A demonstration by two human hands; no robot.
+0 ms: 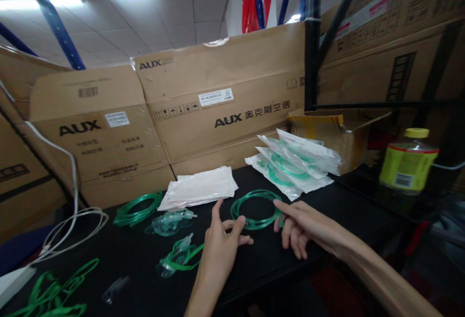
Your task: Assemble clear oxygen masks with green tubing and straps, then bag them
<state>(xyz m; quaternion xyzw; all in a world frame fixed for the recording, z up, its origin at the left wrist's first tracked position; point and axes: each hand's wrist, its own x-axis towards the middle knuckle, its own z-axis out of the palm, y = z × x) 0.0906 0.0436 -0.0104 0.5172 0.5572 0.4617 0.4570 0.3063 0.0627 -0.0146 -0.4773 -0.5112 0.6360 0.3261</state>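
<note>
Low in the middle of the frame a coil of green tubing (258, 192) lies flat on the black table (363, 220), between both hands. The left hand (221, 239) is loosely spread, its fingertips at the coil's left edge. The right hand (301, 227) lies on the coil's right edge, forefinger out; whether it pinches the tube I cannot tell. A clear mask (178, 256) lies just left, sealed packets (294, 162) beyond
</note>
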